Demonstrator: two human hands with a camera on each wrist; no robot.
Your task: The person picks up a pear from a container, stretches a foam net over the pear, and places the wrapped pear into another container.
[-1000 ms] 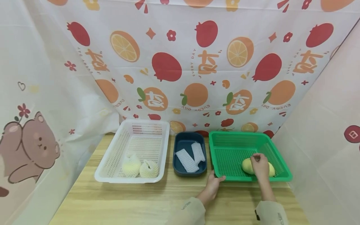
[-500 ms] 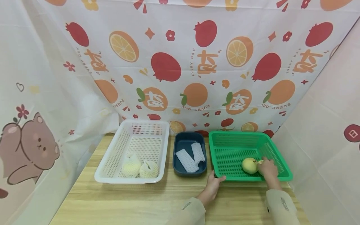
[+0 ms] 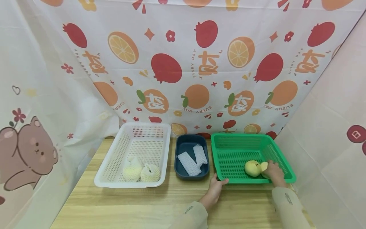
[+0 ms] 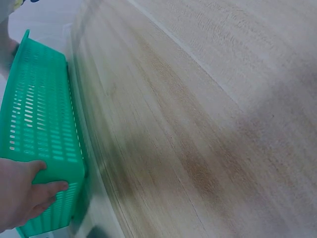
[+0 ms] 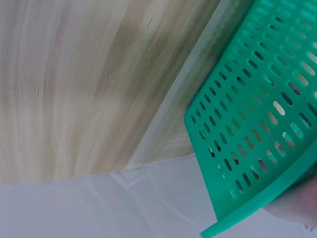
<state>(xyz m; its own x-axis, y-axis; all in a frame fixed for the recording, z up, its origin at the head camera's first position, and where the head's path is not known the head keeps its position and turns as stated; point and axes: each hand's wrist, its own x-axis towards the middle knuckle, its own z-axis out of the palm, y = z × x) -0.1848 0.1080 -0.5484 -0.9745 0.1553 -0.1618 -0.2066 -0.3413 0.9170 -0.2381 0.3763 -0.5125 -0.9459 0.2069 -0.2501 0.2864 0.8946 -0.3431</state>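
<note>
In the head view, the green basket (image 3: 240, 181) stands at the right of the table. My left hand (image 3: 213, 192) grips its near left corner, the thumb lying along the front rim; the left wrist view has the fingers against the outer wall. My right hand (image 3: 274, 173) reaches over the front rim and holds a yellow fruit (image 3: 264, 166), mostly covered by the hand. Touching or close to it on the left lies another round yellow fruit (image 3: 253, 168) with a dark spot at its end. The basket wall (image 5: 257, 99) hides most of the right hand in the right wrist view.
A dark blue tray (image 3: 180, 174) holds two white foam net sleeves (image 3: 189, 163). Left of it, a white basket (image 3: 104, 178) contains two net-wrapped fruits (image 3: 150, 173). A fruit-printed cloth (image 3: 194, 73) hangs behind the wooden table (image 3: 123, 210).
My right hand has moved right, off the left fruit and onto the right one. The left hand stays at the basket corner. The head view has shifted slightly.
</note>
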